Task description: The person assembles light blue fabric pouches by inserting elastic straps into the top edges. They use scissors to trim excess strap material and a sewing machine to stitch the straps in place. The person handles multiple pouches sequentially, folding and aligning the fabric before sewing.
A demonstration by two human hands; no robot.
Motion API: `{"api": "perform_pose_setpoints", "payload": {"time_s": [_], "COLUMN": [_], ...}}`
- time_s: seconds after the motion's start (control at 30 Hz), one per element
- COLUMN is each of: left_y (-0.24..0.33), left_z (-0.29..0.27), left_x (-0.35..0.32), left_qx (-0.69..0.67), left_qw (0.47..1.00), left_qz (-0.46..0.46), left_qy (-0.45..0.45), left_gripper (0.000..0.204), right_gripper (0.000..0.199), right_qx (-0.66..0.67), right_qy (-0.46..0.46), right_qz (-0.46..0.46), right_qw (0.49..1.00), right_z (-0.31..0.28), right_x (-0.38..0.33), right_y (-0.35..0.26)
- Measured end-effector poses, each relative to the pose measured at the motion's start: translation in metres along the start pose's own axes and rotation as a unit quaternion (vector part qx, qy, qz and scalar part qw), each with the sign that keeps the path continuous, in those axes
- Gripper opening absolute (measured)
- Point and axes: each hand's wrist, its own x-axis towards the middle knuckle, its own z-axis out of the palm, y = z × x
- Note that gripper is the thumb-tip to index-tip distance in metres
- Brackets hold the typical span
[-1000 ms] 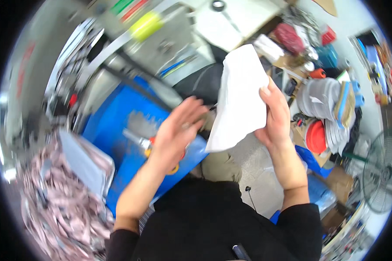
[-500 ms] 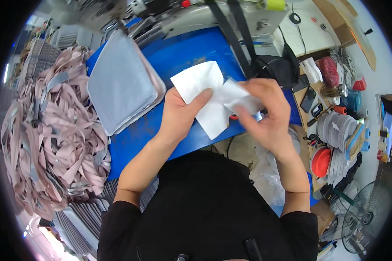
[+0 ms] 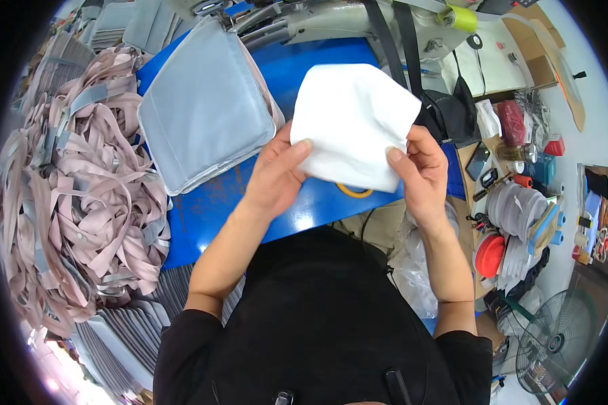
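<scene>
Between my two hands a white sheet (image 3: 355, 125) of cloth or paper is spread out above the blue work surface (image 3: 250, 192). My left hand (image 3: 277, 169) pinches its lower left edge, thumb on top. At the right edge my right hand (image 3: 422, 172) grips it in the same way, fingers curled behind. Part of a yellow ring-shaped handle (image 3: 355, 192) shows beneath the sheet's lower edge; the rest of that thing is hidden. Left of the sheet lies a stack of grey-blue padded fabric panels (image 3: 206, 108).
A heap of pinkish straps (image 3: 101, 223) fills the left side, with stacked grey panels (image 3: 118, 344) below. Machine parts (image 3: 338, 23) stand at the back. On the right are a black bag (image 3: 446, 111), a phone (image 3: 478, 158), tape rolls (image 3: 517, 202) and a fan (image 3: 556, 343).
The white sheet, folded and blurred before, is now opened out wide. My right hand has moved from the folded part to the sheet's right edge. The view has shifted slightly.
</scene>
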Motion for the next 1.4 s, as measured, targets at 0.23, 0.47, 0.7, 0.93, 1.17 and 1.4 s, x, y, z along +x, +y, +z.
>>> {"api": "perform_pose_setpoints", "payload": {"time_s": [0.23,0.47,0.7,0.93,1.17,1.4], "left_y": [-0.006,0.002,0.014,-0.002,0.015,0.034], "left_z": [0.0,-0.004,-0.008,-0.02,-0.009,-0.005], "left_x": [0.004,0.0,-0.003,-0.017,-0.017,-0.014], "left_qx": [0.206,0.454,0.52,0.036,0.306,0.545], "left_qw": [0.977,0.875,0.82,0.997,0.947,0.815], "left_qz": [-0.023,0.164,0.21,0.018,0.026,0.142], "left_qy": [0.058,-0.04,-0.115,-0.07,-0.097,-0.138], "left_gripper": [0.025,0.024,0.037,0.061,0.034,0.043], "right_gripper": [0.022,0.021,0.012,0.018,0.01,0.021], "right_qx": [-0.051,-0.026,0.049,-0.069,-0.036,-0.005], "right_qy": [-0.091,-0.138,-0.114,-0.086,-0.104,-0.146], "right_qz": [0.089,0.076,0.128,0.019,-0.039,-0.035], "right_qw": [0.991,0.987,0.984,0.994,0.993,0.989], "right_z": [-0.034,-0.047,-0.031,-0.023,-0.031,-0.042], "right_x": [-0.005,0.004,0.014,0.008,0.014,0.016], "right_y": [0.002,0.026,0.009,0.022,0.034,0.041]}}
